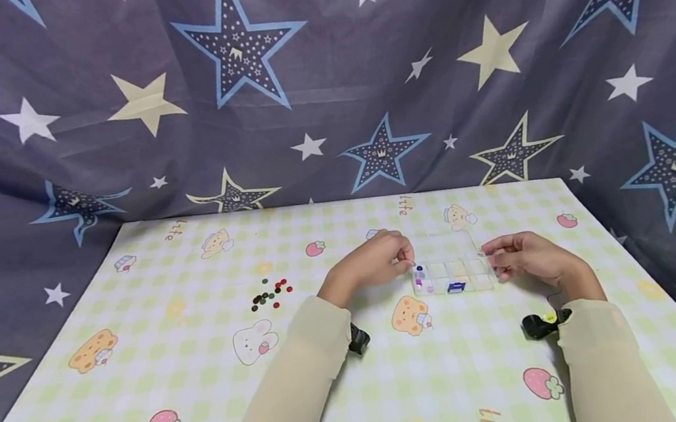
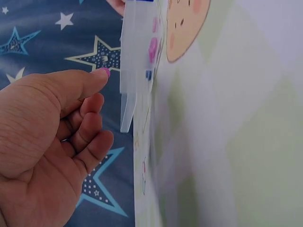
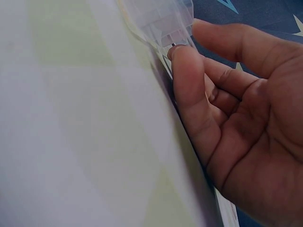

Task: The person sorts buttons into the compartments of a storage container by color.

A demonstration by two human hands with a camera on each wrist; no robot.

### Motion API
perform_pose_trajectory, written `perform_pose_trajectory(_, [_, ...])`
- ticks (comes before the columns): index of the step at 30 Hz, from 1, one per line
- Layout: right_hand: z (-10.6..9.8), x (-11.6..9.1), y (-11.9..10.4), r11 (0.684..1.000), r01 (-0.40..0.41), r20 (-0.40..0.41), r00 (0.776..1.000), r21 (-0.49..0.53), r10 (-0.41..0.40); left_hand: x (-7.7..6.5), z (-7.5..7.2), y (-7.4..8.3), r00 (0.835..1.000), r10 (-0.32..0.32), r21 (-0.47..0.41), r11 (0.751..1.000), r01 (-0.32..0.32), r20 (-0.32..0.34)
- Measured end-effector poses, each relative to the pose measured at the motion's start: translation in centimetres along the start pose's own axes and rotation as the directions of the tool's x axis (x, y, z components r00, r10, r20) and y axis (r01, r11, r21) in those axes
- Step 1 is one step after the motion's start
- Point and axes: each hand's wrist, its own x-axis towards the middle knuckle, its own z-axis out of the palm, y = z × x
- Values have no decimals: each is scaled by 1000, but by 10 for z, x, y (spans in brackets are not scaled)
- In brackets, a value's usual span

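A clear plastic compartment box (image 1: 461,280) lies on the table, its transparent lid raised at the back and a blue latch (image 1: 456,287) at the front. Small dark blue, purple and pink pieces (image 1: 419,282) sit in its leftmost compartments. Over the box's left end, my left hand (image 1: 377,259) pinches a small magenta piece (image 2: 106,71) at the thumb tip; most of that piece is hidden. At the opposite end, my right hand (image 1: 529,257) holds the box's right side between thumb and fingers.
Several small red, dark green and black discs (image 1: 268,296) are scattered on the table left of my left arm. A checked cloth with cartoon prints (image 1: 209,402) covers the table. Behind it hangs a dark star-patterned curtain (image 1: 323,108).
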Motion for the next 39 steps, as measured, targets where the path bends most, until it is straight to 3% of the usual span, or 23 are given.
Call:
perform_pose_trajectory(8, [0,0,0,1000,-3,-1,1000,5,3,5,7,12,999,-36,-26,999,37,38])
perform_pose_trajectory(14, [0,-1,-2,1000,-9,-7,1000,1,9,6,10,17,999,-25,-47,999,27,40])
perform_pose_trajectory(27, [-1,-2,-3,1000,-8,-4,1000,4,8,7,14,14,1000,-18,-39,999,18,17])
perform_pose_trajectory(34, [-1,-2,-2,1000,-6,-4,1000,3,6,3,8,11,998,-65,-4,998,65,20])
perform_pose_trajectory(39, [0,-2,-4,1000,-6,-3,1000,2,7,-6,1,4,998,-65,-3,998,65,10])
